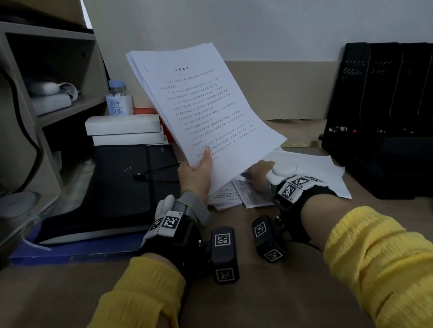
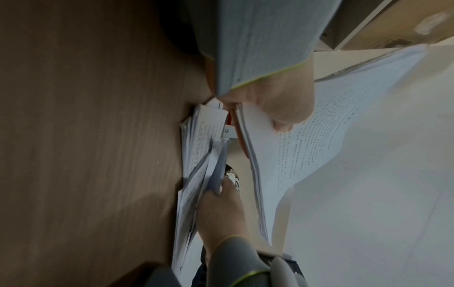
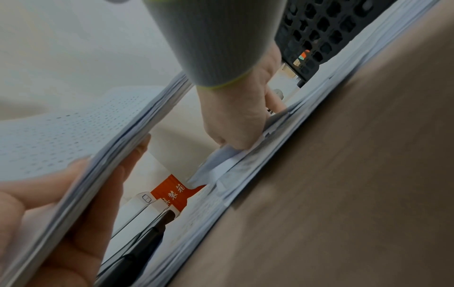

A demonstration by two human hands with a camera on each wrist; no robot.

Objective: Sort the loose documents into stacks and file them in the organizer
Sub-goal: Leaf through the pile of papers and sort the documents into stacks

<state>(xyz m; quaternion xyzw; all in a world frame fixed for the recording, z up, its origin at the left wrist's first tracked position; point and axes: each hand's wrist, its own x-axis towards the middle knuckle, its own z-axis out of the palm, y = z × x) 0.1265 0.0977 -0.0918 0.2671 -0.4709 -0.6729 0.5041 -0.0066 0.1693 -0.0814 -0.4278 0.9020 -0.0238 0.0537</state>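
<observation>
— What have you got in your left hand (image 1: 197, 173)?

— A stack (image 1: 201, 103) of printed sheets, held tilted up off the desk (image 1: 92, 282). My thumb lies across the front page near its lower corner and my fingers (image 3: 73, 223) are curled behind, so the stack is pinched between them.

— And your right hand (image 1: 261, 175)?

— Down on the loose papers (image 1: 246, 197) lying flat on the desk, under the raised stack. In the right wrist view my fingertips (image 3: 233, 139) are bent onto a sheet there, and one edge curls up against them. In the left wrist view my thumb and fingers close on a few lifted sheets (image 2: 211, 170).

— Where is the organizer (image 1: 402, 115)?

— To my right, a black perforated one with upright slots, standing on the desk just beyond the loose papers. I can't tell whether the papers touch it.

— What else is about?

— A black folder (image 1: 116, 186) to my left, two white boxes (image 1: 125, 131) stacked behind it, and a small bottle (image 1: 118, 100) on top of them. Shelves (image 1: 24, 81) stand further left.
</observation>
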